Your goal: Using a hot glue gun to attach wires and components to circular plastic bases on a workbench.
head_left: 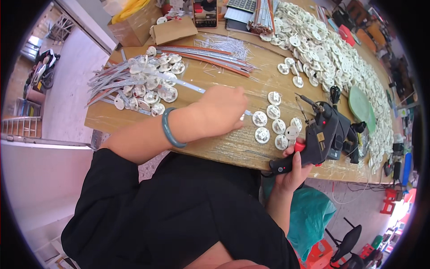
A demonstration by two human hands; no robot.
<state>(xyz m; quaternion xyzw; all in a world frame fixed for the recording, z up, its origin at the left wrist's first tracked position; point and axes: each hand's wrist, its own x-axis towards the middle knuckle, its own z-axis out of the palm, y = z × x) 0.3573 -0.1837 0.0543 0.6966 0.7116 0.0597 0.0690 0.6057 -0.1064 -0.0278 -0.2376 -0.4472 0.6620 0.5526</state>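
Note:
My left hand point(222, 109), a bangle on its wrist, is closed over a narrow light-grey strip point(190, 85). The strip runs out on both sides of the hand, and a short end shows beside the fingers; the grip itself is partly hidden. My right hand point(293, 172) is wrapped round the handle of a black soldering gun point(319, 141) with a red trigger. Its thin metal tip points away from me. Between my hands lie several round white discs point(273, 112) with small parts on them, and one disc point(292, 132) sits close beside the gun.
A pile of strips with discs point(152, 83) lies at the left. Behind are long orange-and-white strips point(210, 57) and thin white pieces point(224, 45). A large heap of discs point(322, 49) covers the right side, near a green dish point(361, 107). A phone point(205, 13) stands at the back.

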